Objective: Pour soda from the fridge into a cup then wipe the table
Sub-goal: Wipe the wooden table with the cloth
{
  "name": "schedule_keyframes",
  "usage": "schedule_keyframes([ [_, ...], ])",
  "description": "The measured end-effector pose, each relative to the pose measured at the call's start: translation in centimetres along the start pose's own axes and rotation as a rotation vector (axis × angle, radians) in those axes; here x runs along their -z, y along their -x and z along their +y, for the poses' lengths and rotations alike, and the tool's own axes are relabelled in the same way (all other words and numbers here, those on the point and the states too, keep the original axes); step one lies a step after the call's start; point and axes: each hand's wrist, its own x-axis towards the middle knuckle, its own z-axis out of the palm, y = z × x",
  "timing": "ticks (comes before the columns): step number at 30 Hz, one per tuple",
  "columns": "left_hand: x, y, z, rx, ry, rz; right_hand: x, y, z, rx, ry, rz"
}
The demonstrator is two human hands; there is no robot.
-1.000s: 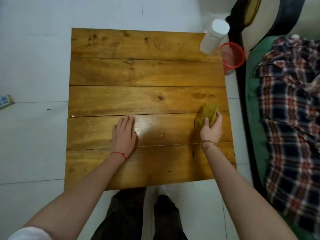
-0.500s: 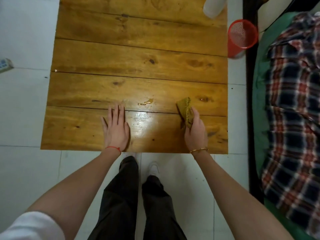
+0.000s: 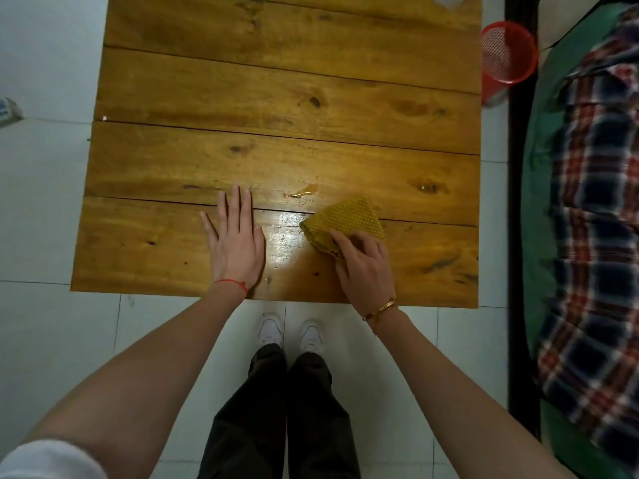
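Note:
A wooden plank table (image 3: 276,81) fills the upper middle of the head view. My right hand (image 3: 363,267) grips a folded yellow cloth (image 3: 349,219) and holds it down on the near planks. A small soda spill (image 3: 304,191) glistens just beyond the cloth's left corner. My left hand (image 3: 237,243) lies flat, fingers straight, on the table left of the cloth. Between the two hands the wood shines wet. Only the white bottom of a cup (image 3: 447,0) shows at the table's far right edge.
A red mesh bin (image 3: 506,53) stands on the white tiled floor right of the table. A bed with a plaid blanket (image 3: 594,202) runs along the right side. A small packet (image 3: 8,112) lies on the floor at far left. My feet (image 3: 290,331) stand below the table's near edge.
My right hand has carried the cloth leftward and laid it flat near the spill. The left hand stays flat. The camera has tipped down, so the cup has nearly left view.

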Motion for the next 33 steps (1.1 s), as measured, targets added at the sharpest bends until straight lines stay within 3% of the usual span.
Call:
schedule_keyframes([
  [3,-0.4,-1.1,-0.3,-0.018,-0.009,0.024,-1.1,-0.3,-0.7,0.095,-0.067,-0.117],
  [7,-1.1,-1.9,-0.9,-0.040,-0.039,0.050,-2.2,-0.5,-1.6,0.071,-0.103,-0.219],
  [14,-1.7,-1.9,-1.1,-0.055,-0.033,0.109,-4.3,-1.0,-0.4,0.016,0.083,-0.376],
  [19,-1.7,-1.9,-1.2,-0.058,-0.026,0.114,-5.1,-1.2,0.7,-0.046,0.157,-0.339],
  [26,-1.9,-2.0,-1.4,-0.052,-0.061,0.130,-5.9,-4.0,-0.2,-0.386,0.176,-0.228],
  [33,-1.6,-1.9,-1.3,-0.057,-0.065,0.124,-5.6,-0.8,-0.7,-0.126,0.240,-0.322],
])
